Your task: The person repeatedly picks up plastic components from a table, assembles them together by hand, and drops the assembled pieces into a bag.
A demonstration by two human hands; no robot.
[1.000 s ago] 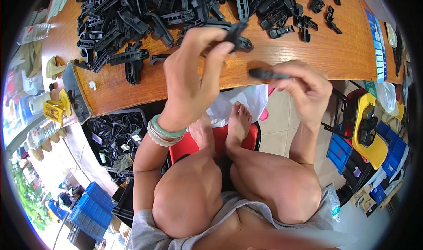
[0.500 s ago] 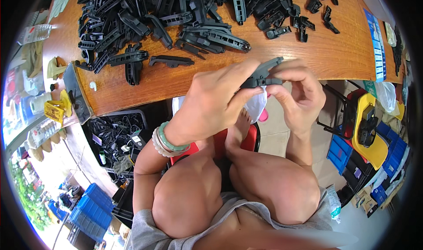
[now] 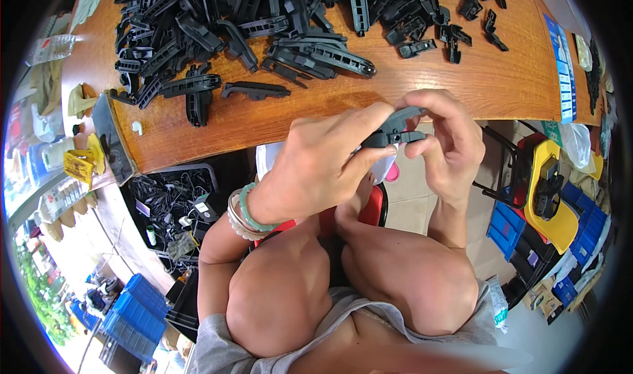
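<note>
In front of the table's near edge, my left hand (image 3: 310, 163) grips a black plastic clip-like part (image 3: 397, 126) between thumb and fingers. The part has a long upper arm and a shorter lower piece, with a gap between them. My right hand (image 3: 456, 143) is curled around its right end, index finger at the upper arm and thumb by the lower piece. How firmly the right fingertips press is hard to see. Beyond my hands lies a large heap of long black plastic parts (image 3: 306, 54), with smaller black clips (image 3: 412, 28) to its right.
The heaps rest on a wooden table (image 3: 475, 87). A white earbud (image 3: 137, 128) lies at its near left. Below left is a bin (image 3: 173, 192) of dark parts and cables. A yellow chair (image 3: 557, 225) and blue crates (image 3: 587, 222) stand at right, more blue crates (image 3: 137, 311) at lower left.
My right index finger has moved up and left over the part's upper arm. The part has dropped slightly and its upper arm sits lower, less steeply raised.
</note>
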